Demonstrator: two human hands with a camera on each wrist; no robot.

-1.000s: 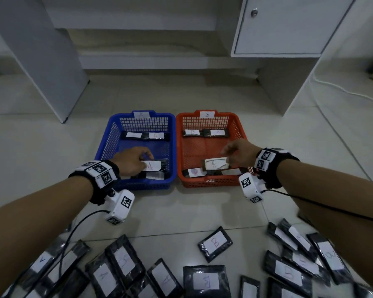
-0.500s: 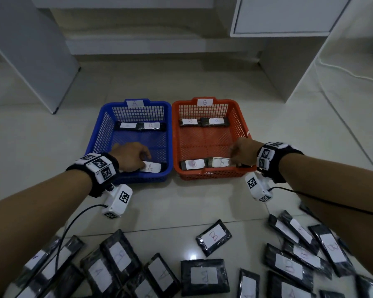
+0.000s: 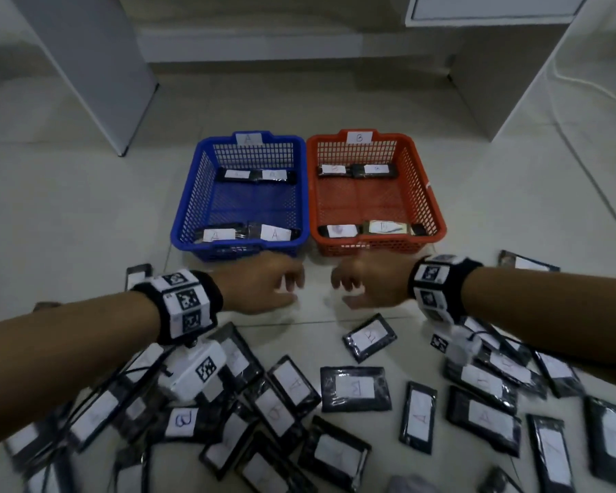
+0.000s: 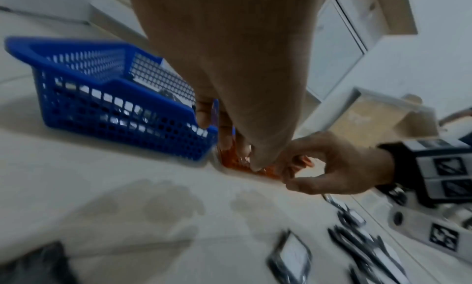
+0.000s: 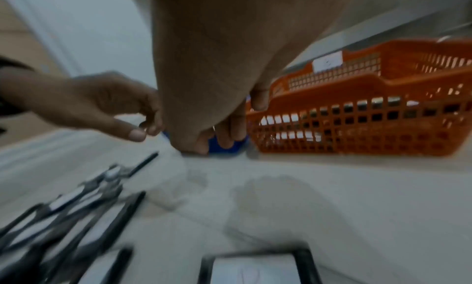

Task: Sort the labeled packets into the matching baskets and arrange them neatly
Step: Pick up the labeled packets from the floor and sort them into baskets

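Two baskets stand side by side on the tiled floor (image 3: 86,193), their long walls touching: a blue basket (image 3: 192,193) on the left, tagged A on its far rim, and an orange basket (image 3: 431,193) on the right, tagged B. Each holds four black packets with white labels, two along the far wall and two along the near wall. In the blue one the near pair (image 3: 246,232) reads A; in the orange one the near pair (image 3: 370,229) is harder to read.

On the near floor lies a loose scatter of the same packets (image 3: 355,388), more than twenty, overlapping on the left and right, so an exact count cannot be made. One marked B (image 3: 370,336) lies apart, just near of the hands.

Both forearms reach in from the near corners, each with a black wristband carrying square markers. The left hand (image 3: 264,286) and right hand (image 3: 368,284) hover over bare tile just near of the baskets, palms down, fingers loosely curled toward each other, holding nothing.
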